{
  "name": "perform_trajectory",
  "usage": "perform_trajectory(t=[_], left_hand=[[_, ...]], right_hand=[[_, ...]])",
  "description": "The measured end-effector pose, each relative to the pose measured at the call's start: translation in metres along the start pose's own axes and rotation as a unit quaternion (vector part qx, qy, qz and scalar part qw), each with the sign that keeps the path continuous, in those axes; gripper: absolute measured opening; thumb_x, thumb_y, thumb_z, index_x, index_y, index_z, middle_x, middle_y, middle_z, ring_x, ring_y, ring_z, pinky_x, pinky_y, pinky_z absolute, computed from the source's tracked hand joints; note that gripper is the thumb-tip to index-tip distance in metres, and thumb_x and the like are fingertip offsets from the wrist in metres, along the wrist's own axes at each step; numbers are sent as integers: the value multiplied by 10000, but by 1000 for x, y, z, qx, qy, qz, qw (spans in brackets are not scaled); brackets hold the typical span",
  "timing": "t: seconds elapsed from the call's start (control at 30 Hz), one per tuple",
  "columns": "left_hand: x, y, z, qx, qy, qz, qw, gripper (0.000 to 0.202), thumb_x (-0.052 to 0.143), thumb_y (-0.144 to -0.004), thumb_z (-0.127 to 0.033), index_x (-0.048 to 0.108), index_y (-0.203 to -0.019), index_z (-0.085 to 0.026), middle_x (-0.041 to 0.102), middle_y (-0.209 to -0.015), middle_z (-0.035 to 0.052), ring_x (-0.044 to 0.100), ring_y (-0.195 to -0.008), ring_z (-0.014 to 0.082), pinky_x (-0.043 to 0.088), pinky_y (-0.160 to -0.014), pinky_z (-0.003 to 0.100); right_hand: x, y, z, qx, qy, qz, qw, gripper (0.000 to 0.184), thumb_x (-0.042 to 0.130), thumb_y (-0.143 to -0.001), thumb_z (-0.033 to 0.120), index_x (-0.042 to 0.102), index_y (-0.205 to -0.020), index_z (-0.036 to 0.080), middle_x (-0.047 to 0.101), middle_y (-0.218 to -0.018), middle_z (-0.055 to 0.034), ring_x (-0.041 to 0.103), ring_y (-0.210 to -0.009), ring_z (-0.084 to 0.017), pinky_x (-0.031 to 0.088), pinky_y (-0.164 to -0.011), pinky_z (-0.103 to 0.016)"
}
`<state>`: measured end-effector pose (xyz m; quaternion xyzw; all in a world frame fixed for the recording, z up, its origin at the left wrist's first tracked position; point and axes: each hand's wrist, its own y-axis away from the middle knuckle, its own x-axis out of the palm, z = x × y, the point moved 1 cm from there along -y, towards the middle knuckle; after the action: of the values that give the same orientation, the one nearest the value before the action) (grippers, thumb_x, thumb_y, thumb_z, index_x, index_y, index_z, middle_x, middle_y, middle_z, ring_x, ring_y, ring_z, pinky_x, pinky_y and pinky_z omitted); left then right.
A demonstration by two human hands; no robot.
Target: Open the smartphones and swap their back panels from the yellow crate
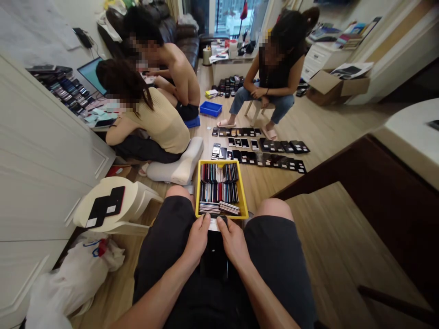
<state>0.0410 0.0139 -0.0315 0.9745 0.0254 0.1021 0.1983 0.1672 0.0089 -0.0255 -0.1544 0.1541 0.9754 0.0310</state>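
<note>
I sit with my knees apart, and between them both hands hold one dark phone (pixel 215 249) with a white label at its top end. My left hand (pixel 196 240) grips its left edge, fingers closed round it. My right hand (pixel 234 241) grips the right edge the same way. Just beyond the phone, on the floor, stands a yellow tray (pixel 199 183) packed with several phones on edge in rows.
Rows of phones (pixel 260 153) lie on the wooden floor ahead. Three other people sit beyond them. A white stool (pixel 128 205) with two phones stands at my left, a white plastic bag (pixel 73 274) below it. A dark table (pixel 370 196) stands at my right, a blue bin (pixel 210 108) farther off.
</note>
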Motion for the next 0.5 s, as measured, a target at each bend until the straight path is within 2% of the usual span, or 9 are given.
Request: perform_trajectory(t=[0.1,0.17,0.33,0.5], left_hand=[[3,3,-6,2,10,53,999,431,754,-838,-504,721,-1110,-171,755,-1076,99,677,-1007,266,485,-926,347],[3,4,-9,4,22,69,997,414,790,-814,-446,716,-1123,-179,752,-1118,97,673,-1050,270,476,-968,357],[-1,3,-11,5,59,27,998,427,792,-809,-450,717,-1121,-169,757,-1102,100,685,-1029,271,492,-956,370],[-2,-1,-14,1,100,-6,995,454,808,-786,-487,718,-1093,-165,761,-1084,100,694,-1027,264,497,-966,371]], right_hand=[[-1,-1,-2,-6,3,-13,1000,618,397,-928,728,670,-765,199,709,-743,-94,658,-732,-275,481,-708,-347],[-1,-1,-3,-8,-10,-12,1000,639,381,-933,738,666,-762,193,699,-736,-89,646,-729,-265,482,-715,-343],[2,-2,-4,6,-79,7,997,666,413,-929,754,720,-850,168,733,-821,-88,645,-794,-268,490,-733,-334],[6,-3,-5,3,-88,38,995,549,557,-883,712,733,-863,192,732,-790,-49,654,-793,-261,509,-741,-332]])
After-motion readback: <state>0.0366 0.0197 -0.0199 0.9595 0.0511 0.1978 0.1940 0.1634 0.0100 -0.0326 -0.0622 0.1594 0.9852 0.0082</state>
